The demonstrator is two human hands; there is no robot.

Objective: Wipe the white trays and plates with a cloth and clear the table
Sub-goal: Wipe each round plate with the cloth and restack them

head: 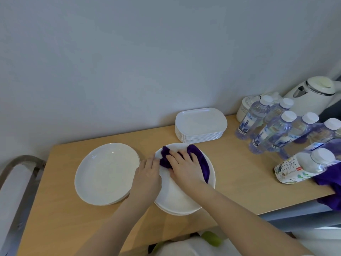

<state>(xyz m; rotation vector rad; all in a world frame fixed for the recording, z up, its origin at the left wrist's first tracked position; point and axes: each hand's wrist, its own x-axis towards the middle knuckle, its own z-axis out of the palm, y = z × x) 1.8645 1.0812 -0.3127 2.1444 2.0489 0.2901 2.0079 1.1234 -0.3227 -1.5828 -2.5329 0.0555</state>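
A stack of white round plates point(177, 198) sits in the middle of the wooden table point(60, 215). On the top plate lies a purple cloth point(201, 163), and my right hand point(184, 169) presses flat on it with fingers spread. At the plate's left rim, my left hand point(148, 174) holds the edge. Another stack of white round plates point(106, 172) lies to the left. A pile of several white rectangular trays point(200, 124) stands behind, near the wall.
Several water bottles point(276, 130) crowd the table's right side, with a tea bottle point(299, 169) lying on another purple cloth point(328, 180) by the edge. A white kettle point(313, 97) and a white jar point(244, 108) stand at the back right. A chair frame point(13, 174) is at the left.
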